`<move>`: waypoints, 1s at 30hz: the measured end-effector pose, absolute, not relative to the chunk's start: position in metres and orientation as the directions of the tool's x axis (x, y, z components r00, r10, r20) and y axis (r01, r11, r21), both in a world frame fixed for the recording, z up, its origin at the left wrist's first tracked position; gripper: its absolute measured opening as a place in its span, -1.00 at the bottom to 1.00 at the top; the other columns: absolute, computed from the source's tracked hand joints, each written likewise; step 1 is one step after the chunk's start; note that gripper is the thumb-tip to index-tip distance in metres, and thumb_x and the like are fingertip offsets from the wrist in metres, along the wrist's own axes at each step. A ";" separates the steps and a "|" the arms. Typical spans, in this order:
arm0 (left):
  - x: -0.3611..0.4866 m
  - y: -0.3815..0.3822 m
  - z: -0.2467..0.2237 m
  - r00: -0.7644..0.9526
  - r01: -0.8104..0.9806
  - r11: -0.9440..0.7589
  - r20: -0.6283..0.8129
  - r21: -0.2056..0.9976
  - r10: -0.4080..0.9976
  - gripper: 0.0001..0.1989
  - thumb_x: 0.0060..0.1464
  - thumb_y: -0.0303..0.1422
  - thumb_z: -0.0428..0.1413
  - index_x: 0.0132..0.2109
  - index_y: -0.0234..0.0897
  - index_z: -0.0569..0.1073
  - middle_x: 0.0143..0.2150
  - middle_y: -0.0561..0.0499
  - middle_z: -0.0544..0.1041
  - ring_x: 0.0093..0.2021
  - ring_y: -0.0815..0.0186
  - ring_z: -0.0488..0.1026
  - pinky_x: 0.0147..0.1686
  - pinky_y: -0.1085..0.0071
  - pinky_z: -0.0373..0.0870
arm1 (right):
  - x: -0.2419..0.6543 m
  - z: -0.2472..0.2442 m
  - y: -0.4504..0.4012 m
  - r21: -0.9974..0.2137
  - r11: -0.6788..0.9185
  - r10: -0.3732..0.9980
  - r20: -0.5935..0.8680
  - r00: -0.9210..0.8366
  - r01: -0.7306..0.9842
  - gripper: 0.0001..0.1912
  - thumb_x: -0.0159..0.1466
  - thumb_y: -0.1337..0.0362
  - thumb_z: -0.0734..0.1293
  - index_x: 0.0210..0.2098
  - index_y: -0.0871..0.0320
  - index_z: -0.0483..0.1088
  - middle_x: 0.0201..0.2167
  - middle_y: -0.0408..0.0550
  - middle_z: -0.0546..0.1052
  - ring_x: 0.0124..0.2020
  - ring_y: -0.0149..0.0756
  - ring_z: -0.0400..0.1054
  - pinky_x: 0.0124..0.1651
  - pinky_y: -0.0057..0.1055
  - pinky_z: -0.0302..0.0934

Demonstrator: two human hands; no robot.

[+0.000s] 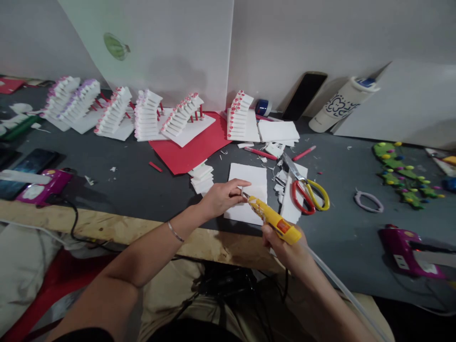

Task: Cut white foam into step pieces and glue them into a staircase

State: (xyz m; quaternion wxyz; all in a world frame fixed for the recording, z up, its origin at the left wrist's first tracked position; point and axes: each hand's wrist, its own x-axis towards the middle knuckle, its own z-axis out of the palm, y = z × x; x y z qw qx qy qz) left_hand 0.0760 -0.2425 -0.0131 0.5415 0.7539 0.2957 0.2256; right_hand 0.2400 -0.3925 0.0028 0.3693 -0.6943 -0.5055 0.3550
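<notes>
My right hand [285, 244] is wrapped round a yellow hot glue gun [276, 221], its nozzle pointing up and left. A glue stick runs back from it past my wrist. Just at the nozzle, the fingers of my left hand [224, 195] are pinched together. Whatever lies between them is too small or hidden to make out. Both hands are over a white foam board piece [249, 175] on the dark table. To its left lies a small stack of white strips [202, 175]. Red-and-yellow-handled scissors [306, 190] rest on the right, near white offcuts.
Several white miniature staircases [147, 114] with pink or purple dots stand along the back, one partly on red paper [188, 152]. A tumbler [342, 104] and black phone [304, 95] lean at the back right. Purple power strips [42, 185] sit at both sides.
</notes>
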 end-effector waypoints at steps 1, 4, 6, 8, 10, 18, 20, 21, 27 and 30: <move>0.076 -0.242 -0.013 0.724 0.206 -0.240 0.017 0.949 0.690 -0.62 0.13 -0.31 0.15 0.10 -0.26 0.43 -0.37 0.10 0.59 -0.37 0.44 0.48 -0.32 0.54 0.43 | 0.239 0.003 -0.392 -0.873 -0.219 0.963 -0.121 0.242 0.435 -0.59 0.21 -0.03 0.31 -0.62 0.08 0.30 -0.71 -0.18 0.38 -0.65 -0.40 0.29 -0.56 -0.50 0.21; 0.076 -0.243 -0.014 0.728 0.214 -0.250 0.016 0.944 0.686 -0.62 0.14 -0.30 0.14 0.11 -0.25 0.42 -0.34 0.10 0.60 -0.35 0.43 0.50 -0.31 0.55 0.43 | 0.239 0.004 -0.392 -0.874 -0.230 0.957 -0.123 0.263 0.429 -0.60 0.20 -0.03 0.32 -0.62 0.09 0.32 -0.71 -0.18 0.39 -0.66 -0.39 0.30 -0.56 -0.50 0.21; 0.076 -0.243 -0.014 0.730 0.213 -0.257 0.021 0.943 0.683 -0.62 0.15 -0.31 0.13 0.11 -0.26 0.41 -0.33 0.08 0.60 -0.34 0.43 0.51 -0.31 0.54 0.43 | 0.239 0.003 -0.392 -0.869 -0.225 0.958 -0.114 0.263 0.440 -0.59 0.21 -0.03 0.32 -0.63 0.09 0.33 -0.70 -0.18 0.40 -0.66 -0.39 0.31 -0.56 -0.49 0.21; 0.076 -0.243 -0.014 0.729 0.209 -0.259 0.026 0.943 0.684 -0.62 0.15 -0.31 0.14 0.11 -0.27 0.41 -0.34 0.08 0.60 -0.34 0.42 0.51 -0.31 0.54 0.43 | 0.239 0.002 -0.392 -0.861 -0.212 0.962 -0.100 0.255 0.462 -0.57 0.22 -0.04 0.32 -0.63 0.09 0.33 -0.71 -0.17 0.41 -0.66 -0.38 0.31 -0.55 -0.48 0.21; 0.076 -0.242 -0.014 0.725 0.210 -0.256 0.025 0.944 0.688 -0.62 0.13 -0.32 0.15 0.10 -0.27 0.42 -0.35 0.08 0.60 -0.35 0.42 0.50 -0.32 0.54 0.42 | 0.240 0.001 -0.393 -0.857 -0.207 0.962 -0.091 0.257 0.473 -0.56 0.22 -0.05 0.32 -0.63 0.09 0.33 -0.71 -0.16 0.42 -0.66 -0.38 0.32 -0.55 -0.48 0.21; 0.076 -0.242 -0.014 0.722 0.195 -0.236 0.023 0.952 0.692 -0.62 0.12 -0.32 0.16 0.09 -0.26 0.42 -0.39 0.10 0.57 -0.38 0.43 0.49 -0.33 0.54 0.43 | 0.238 0.006 -0.392 -0.851 -0.200 0.962 -0.077 0.260 0.485 -0.58 0.21 -0.05 0.32 -0.62 0.08 0.36 -0.72 -0.16 0.43 -0.68 -0.36 0.34 -0.57 -0.48 0.24; 0.076 -0.243 -0.015 0.724 0.195 -0.238 0.023 0.952 0.689 -0.62 0.13 -0.31 0.15 0.10 -0.26 0.42 -0.37 0.09 0.58 -0.35 0.42 0.51 -0.31 0.53 0.45 | 0.238 0.007 -0.392 -0.849 -0.202 0.963 -0.082 0.255 0.488 -0.58 0.22 -0.06 0.31 -0.61 0.08 0.36 -0.72 -0.16 0.43 -0.67 -0.36 0.34 -0.57 -0.49 0.24; 0.076 -0.243 -0.015 0.725 0.200 -0.243 0.023 0.949 0.689 -0.62 0.13 -0.31 0.15 0.10 -0.26 0.41 -0.36 0.09 0.58 -0.35 0.41 0.51 -0.31 0.52 0.45 | 0.238 0.007 -0.392 -0.849 -0.203 0.964 -0.085 0.253 0.487 -0.58 0.22 -0.07 0.31 -0.61 0.09 0.37 -0.72 -0.16 0.42 -0.67 -0.36 0.34 -0.57 -0.49 0.24; 0.076 -0.243 -0.013 0.717 0.215 -0.256 0.026 0.943 0.697 -0.63 0.12 -0.36 0.15 0.09 -0.28 0.42 -0.40 0.11 0.57 -0.37 0.43 0.51 -0.31 0.55 0.44 | 0.238 0.005 -0.393 -0.858 -0.236 0.952 -0.109 0.287 0.456 -0.58 0.19 -0.06 0.34 -0.61 0.10 0.36 -0.72 -0.17 0.40 -0.66 -0.37 0.32 -0.58 -0.50 0.21; 0.076 -0.243 -0.012 0.713 0.221 -0.251 0.019 0.943 0.701 -0.62 0.12 -0.35 0.15 0.09 -0.28 0.42 -0.40 0.12 0.57 -0.37 0.43 0.51 -0.31 0.55 0.44 | 0.238 0.004 -0.393 -0.863 -0.253 0.948 -0.131 0.291 0.437 -0.58 0.19 -0.05 0.35 -0.64 0.09 0.34 -0.72 -0.18 0.38 -0.66 -0.38 0.30 -0.57 -0.50 0.21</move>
